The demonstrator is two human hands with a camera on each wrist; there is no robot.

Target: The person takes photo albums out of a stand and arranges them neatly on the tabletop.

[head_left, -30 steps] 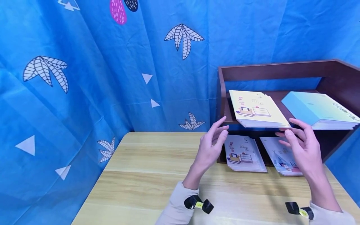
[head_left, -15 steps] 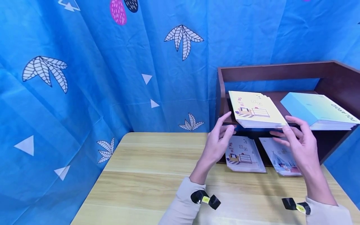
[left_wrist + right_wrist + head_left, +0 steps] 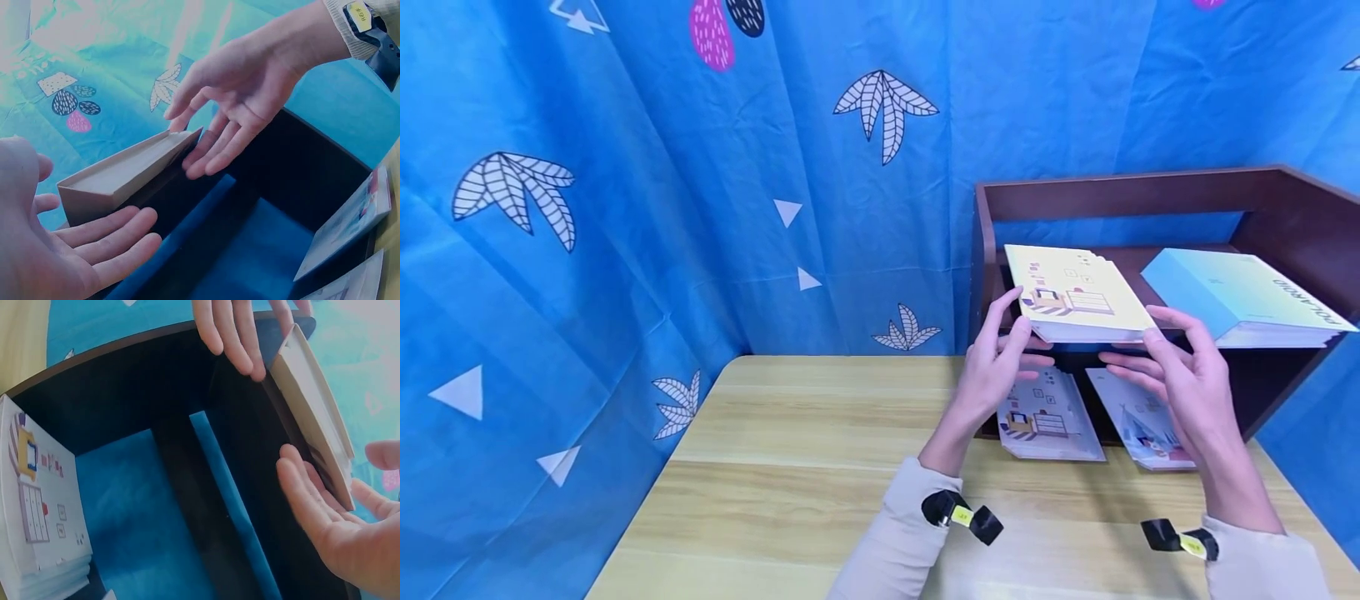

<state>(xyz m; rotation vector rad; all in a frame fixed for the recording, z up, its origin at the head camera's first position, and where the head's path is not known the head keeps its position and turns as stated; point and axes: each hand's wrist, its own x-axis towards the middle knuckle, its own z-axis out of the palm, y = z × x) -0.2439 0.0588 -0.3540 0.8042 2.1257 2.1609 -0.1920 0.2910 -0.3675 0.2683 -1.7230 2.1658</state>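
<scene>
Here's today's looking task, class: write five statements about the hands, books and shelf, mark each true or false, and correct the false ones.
1. On the shelf, the yellow book is left of the blue book as the head camera sees it. True.
2. The left hand lies flat on the table. False: it is raised beside the yellow book.
3. The right hand is near the yellow book's front right corner. True.
4. The blue book stands upright. False: it lies with its cover facing up.
5. The curtain behind the shelf is plain red. False: it is blue with printed leaves and triangles.
</scene>
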